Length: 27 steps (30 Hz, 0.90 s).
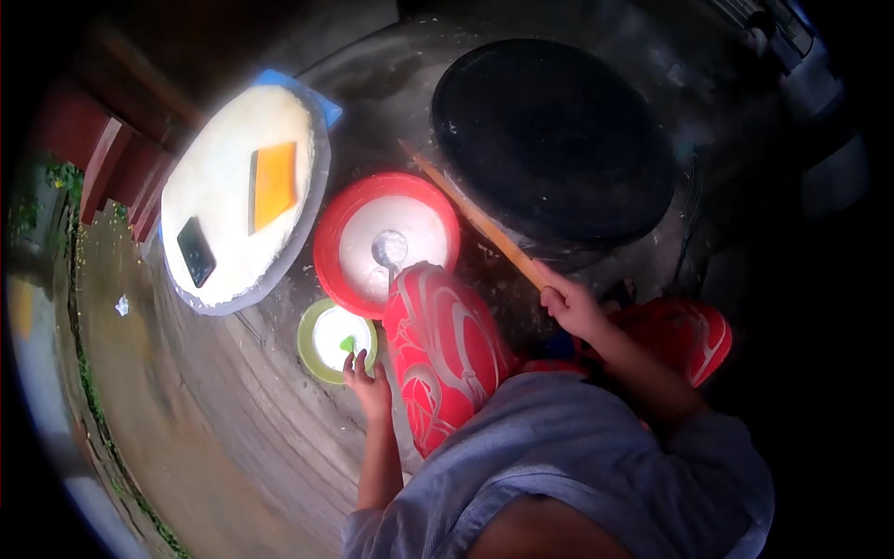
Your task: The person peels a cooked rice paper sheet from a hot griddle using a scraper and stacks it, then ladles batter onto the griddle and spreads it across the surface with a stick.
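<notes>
My left hand point(369, 380) is over the near edge of a small green bowl point(308, 359) with white contents. Its fingers are curved and apart, with the fingertips beside a small bright green piece point(348, 344) lying over the white; whether they touch it I cannot tell. My right hand point(570, 306) is closed around the near end of a long flat wooden stick point(484, 224). The stick points away to the left, past the edge of a large black round plate point(554, 140). A red basin point(328, 244) of white batter-like mix holds a metal ladle point(389, 250), partly hidden by my knee.
Left of the basin stands a round white-topped surface point(233, 158) bearing a dark phone-like slab point(196, 252) and a yellow-orange flat rectangular item point(275, 179). Blue material point(326, 107) shows beneath its far edge. Reddish-brown woodwork point(116, 163) stands at far left.
</notes>
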Motion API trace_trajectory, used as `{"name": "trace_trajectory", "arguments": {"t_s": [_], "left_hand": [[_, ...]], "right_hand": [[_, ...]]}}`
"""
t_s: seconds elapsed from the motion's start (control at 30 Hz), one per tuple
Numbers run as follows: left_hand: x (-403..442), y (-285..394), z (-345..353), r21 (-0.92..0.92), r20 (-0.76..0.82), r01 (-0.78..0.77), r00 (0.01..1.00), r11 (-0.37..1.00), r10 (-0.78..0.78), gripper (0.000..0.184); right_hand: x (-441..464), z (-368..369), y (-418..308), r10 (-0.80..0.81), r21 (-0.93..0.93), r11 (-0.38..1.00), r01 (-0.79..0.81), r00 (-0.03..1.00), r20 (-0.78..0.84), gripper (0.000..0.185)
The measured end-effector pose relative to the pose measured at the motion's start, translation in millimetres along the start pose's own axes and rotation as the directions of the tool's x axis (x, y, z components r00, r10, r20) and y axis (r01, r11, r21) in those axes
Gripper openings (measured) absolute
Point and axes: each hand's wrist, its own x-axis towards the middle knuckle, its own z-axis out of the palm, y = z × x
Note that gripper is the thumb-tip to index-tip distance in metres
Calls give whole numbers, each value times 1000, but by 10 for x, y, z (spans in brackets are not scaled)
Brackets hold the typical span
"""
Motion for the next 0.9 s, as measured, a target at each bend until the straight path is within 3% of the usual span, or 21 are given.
{"name": "trace_trajectory", "arguments": {"t_s": [0.03,0.1,0.17,0.23,0.27,0.33,0.37,0.4,0.43,0.47,0.5,0.57,0.67,0.7,0.77,0.9], "left_hand": [[-6,-97,45,3,-18,26,1000,1000,-26,37],[10,-293,122,319,-19,162,986,934,-165,40],[0,-416,232,532,-77,355,924,769,-373,49],[34,-469,258,531,-81,514,822,674,-564,57],[17,-607,295,495,-49,518,819,698,-572,54],[4,-1047,470,378,11,516,828,768,-561,50],[15,-1234,527,298,36,504,842,810,-538,48],[65,-999,423,378,8,496,843,782,-538,36],[120,-878,332,369,-2,515,833,774,-553,36],[163,-793,261,294,37,571,794,767,-606,29],[158,-774,225,219,80,625,754,749,-652,25],[63,-1015,306,119,-23,621,782,775,-623,23],[-253,-1261,371,-322,-7,520,834,791,-551,33],[-338,-1142,326,-299,-31,460,871,836,-490,31],[-459,-879,217,-234,-61,321,937,918,-343,30],[-263,-1074,444,-345,-19,465,865,815,-502,29]], "right_hand": [[144,-38,-100,41,47,998,-39,998,-41,46],[421,-210,-545,-97,-98,990,98,995,16,38],[616,-306,-1006,-194,-198,951,237,958,212,35],[753,-251,-1560,-122,-314,913,261,909,399,35],[825,-142,-1768,-130,-302,910,285,887,443,35],[959,186,-2102,-117,-504,661,557,739,664,35],[1004,450,-2131,-149,-525,566,636,705,693,34],[1048,764,-2091,-138,-554,505,662,696,705,25],[1106,1087,-2170,31,-617,403,676,664,747,19],[1190,1424,-2020,57,-612,359,705,638,768,14],[1223,1675,-2052,133,-623,365,691,624,770,14],[1357,2078,-1804,147,-590,353,726,580,801,15],[1479,2490,-1480,254,-648,509,567,621,742,22],[1515,2537,-1367,252,-639,507,578,610,752,22],[1576,2572,-1175,282,-592,647,481,571,771,30],[1596,2565,-1092,357,-628,643,438,554,752,38]]}}
